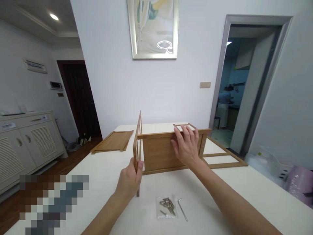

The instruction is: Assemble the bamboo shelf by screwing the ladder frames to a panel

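1 frame, gripped by the left hand, stands aligned beside a panel the right hand clasps, screws still bagged at 6 o'clock.

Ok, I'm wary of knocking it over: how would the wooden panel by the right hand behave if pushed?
The panel would probably stay stiff, being flat and framed. It might tip if let go, since it stands on a narrow edge. The right hand at its top edge may steady it.

Home, framed picture, louvred cabinet (dark door)
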`<state>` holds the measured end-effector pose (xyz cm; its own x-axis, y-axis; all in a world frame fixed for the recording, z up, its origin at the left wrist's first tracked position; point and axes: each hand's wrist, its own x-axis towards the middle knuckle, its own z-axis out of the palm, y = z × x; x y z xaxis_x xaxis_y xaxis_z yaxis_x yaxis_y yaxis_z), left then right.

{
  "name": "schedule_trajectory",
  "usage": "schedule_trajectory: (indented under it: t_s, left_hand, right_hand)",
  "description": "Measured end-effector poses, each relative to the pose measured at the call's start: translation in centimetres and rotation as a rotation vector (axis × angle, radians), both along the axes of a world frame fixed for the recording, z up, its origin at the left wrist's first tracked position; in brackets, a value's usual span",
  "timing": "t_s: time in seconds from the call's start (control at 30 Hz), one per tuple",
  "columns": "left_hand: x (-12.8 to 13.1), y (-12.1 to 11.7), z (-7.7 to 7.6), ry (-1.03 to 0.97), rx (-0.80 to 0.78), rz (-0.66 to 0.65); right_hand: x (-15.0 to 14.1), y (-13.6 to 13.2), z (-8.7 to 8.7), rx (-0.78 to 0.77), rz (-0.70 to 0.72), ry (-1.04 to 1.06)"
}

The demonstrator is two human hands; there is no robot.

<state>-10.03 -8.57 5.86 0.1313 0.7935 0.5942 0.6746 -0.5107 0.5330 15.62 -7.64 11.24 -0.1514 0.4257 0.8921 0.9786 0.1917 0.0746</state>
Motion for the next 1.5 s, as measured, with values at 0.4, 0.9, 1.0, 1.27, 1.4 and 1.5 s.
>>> schedule_trajectory:
  t_s: [0.4,0.9,1.0,1.27,1.4,1.5]
  left_hand:
    - [0.3,0.5,-0.3,-0.054,-0.034,0.055]
    - [-0.7,-0.8,-1.2,-0.217,0.278,0.174]
    - [-0.2,-1.9,-1.1,-0.119,0.637,0.069]
    - [2.6,-3.8,-2.4,0.321,0.257,-0.654]
    - [3.3,-4.2,-2.0,0.290,0.088,-0.738]
    - [5.2,-5.3,-1.3,0.457,0.104,-0.796]
  right_hand:
    - [7.9,-0.5,-5.0,-0.144,0.196,0.999]
    - [7.8,-0.3,-9.3,-0.315,0.138,1.142]
    - [7.7,-0.3,-9.5,-0.310,0.124,1.130]
    - [7.8,-0.4,-9.6,-0.319,0.157,1.131]
    - [7.8,-0.3,-9.7,-0.323,0.149,1.134]
    - [7.7,-0.4,-9.6,-0.319,0.155,1.135]
